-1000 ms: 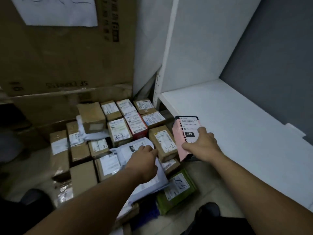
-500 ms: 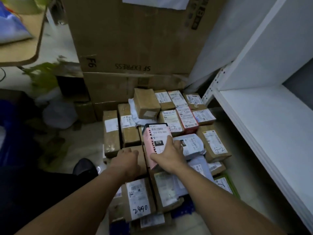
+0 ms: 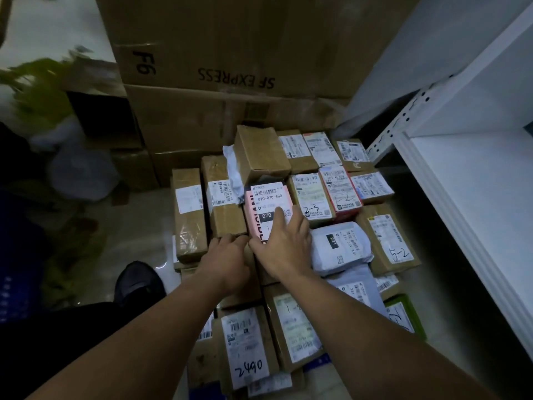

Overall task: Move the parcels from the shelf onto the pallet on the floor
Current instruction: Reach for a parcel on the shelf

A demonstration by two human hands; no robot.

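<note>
Tall SF EXPRESS cartons (image 3: 230,53) back a tight spread of labelled parcels (image 3: 311,194) on the floor, beside a white shelf (image 3: 476,197). Among the parcels lies the pink 070 parcel (image 3: 268,197); the right hand (image 3: 284,246) rests flat on it, fingers spread over its label. The left hand (image 3: 225,261) sits just beside, fingers bent against a brown box (image 3: 225,215); I cannot tell whether it grips.
</note>
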